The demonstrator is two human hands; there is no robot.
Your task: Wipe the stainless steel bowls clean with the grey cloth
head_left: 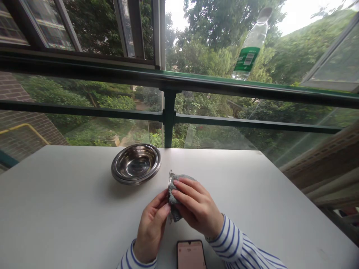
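My left hand (153,226) pinches the rim of a small metal bowl (169,183), which is tipped on its side so that mostly its thin edge shows. Against the bowl's right side, my right hand (198,203) presses a grey cloth (176,213), its fingers bent over the fabric. Both hands are above the white table, close together. Behind them to the left sits a stack of shiny metal bowls (137,164). Most of the held bowl is hidden by the cloth and fingers.
A phone (191,254) lies at the near edge of the white table (70,209), just below my hands. Beyond the table runs a dark green railing (168,127) with glass. A plastic bottle (248,56) with a green label stands on the railing ledge. Folded curtain-like fabric hangs at right.
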